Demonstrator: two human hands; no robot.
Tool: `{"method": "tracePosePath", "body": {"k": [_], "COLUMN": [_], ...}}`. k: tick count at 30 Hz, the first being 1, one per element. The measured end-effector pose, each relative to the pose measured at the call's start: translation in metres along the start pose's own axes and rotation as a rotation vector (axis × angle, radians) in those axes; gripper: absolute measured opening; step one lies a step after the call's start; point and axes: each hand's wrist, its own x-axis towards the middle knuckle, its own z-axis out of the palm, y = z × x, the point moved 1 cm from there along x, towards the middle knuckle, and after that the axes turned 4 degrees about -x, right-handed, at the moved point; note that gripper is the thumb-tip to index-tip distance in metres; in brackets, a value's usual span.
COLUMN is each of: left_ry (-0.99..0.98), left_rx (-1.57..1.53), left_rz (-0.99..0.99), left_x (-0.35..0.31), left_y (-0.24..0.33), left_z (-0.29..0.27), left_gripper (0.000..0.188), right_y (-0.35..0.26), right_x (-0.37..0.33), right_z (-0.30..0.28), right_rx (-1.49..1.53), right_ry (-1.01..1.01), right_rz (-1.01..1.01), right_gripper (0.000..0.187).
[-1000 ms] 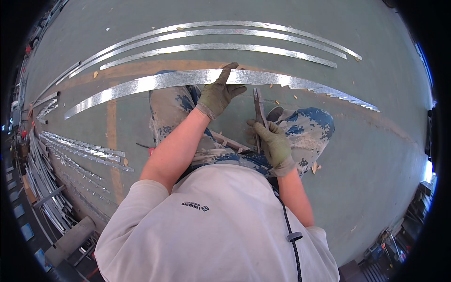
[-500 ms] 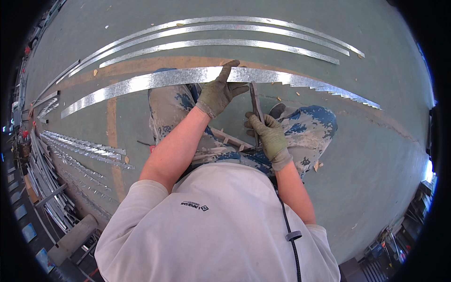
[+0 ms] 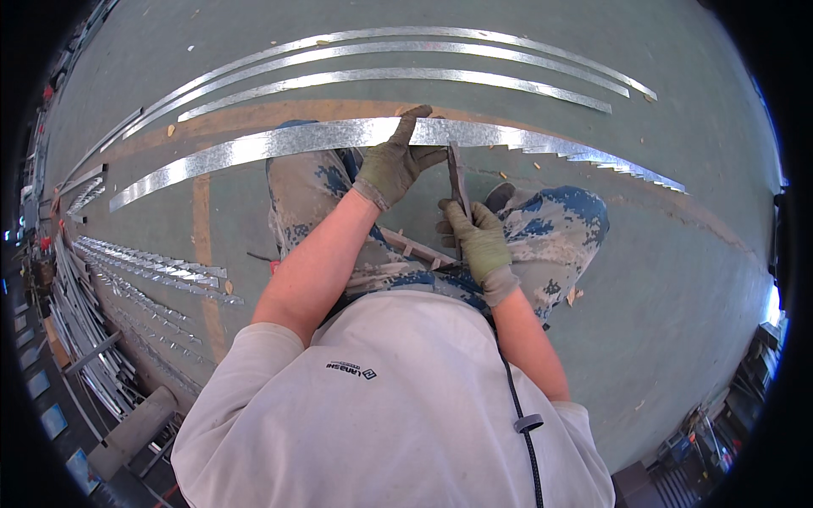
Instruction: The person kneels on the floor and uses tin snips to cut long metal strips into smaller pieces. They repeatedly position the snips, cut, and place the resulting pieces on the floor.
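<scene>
A long shiny sheet-metal strip lies crosswise in front of me above my knees, its lower edge cut into a row of slanted notches toward the right end. My left hand, in a dirty olive work glove, grips it near the middle, one finger reaching over its far edge. In my gloved right hand, closed round the handles, is a pair of dark tin snips. Their tip meets the strip's lower edge just right of my left hand. Whether the blades are apart I cannot tell.
Beyond lie several plain metal strips on the green floor. Notched strips are spread at the left, beside a pile of long metal pieces. A low wooden stool shows between my legs. Tools and equipment stand at the lower right.
My right hand and the snips have shifted slightly left and away from me along the strip's lower edge. The left hand keeps its grip on the strip, nearly unmoved.
</scene>
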Motion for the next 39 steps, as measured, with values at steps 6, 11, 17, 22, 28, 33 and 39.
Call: {"method": "tracePosePath", "body": {"k": [6,11,17,22,28,33,39], "left_ry": [0.007,-0.005,-0.033,-0.025,0.015,-0.013,-0.039], "left_rx": [-0.023,-0.024,0.003,0.016,0.064,0.056,0.03], "left_rz": [-0.012,-0.017,-0.017,-0.014,-0.007,-0.022,-0.028], "left_x": [0.0,0.001,0.002,0.002,0.002,0.003,0.002], "left_y": [0.0,0.0,0.0,0.0,0.0,0.0,0.0], "left_z": [0.003,0.002,0.0,-0.001,-0.003,-0.005,-0.005], "left_gripper": [0.046,0.047,0.057,0.056,0.057,0.058,0.057], "right_y": [0.006,0.01,0.013,0.015,0.018,0.017,0.007], "right_x": [0.001,0.006,0.007,0.008,0.009,0.006,0.002], "right_z": [0.005,0.002,-0.001,-0.003,-0.001,0.006,0.013], "right_rx": [-0.047,-0.041,-0.101,-0.134,-0.155,-0.279,-0.212], "right_ry": [0.037,0.055,0.04,0.067,0.098,0.188,0.282], "right_rz": [-0.009,-0.043,-0.061,-0.069,-0.125,-0.118,-0.137], "right_gripper": [0.03,0.03,0.031,0.03,0.029,0.031,0.035]}}
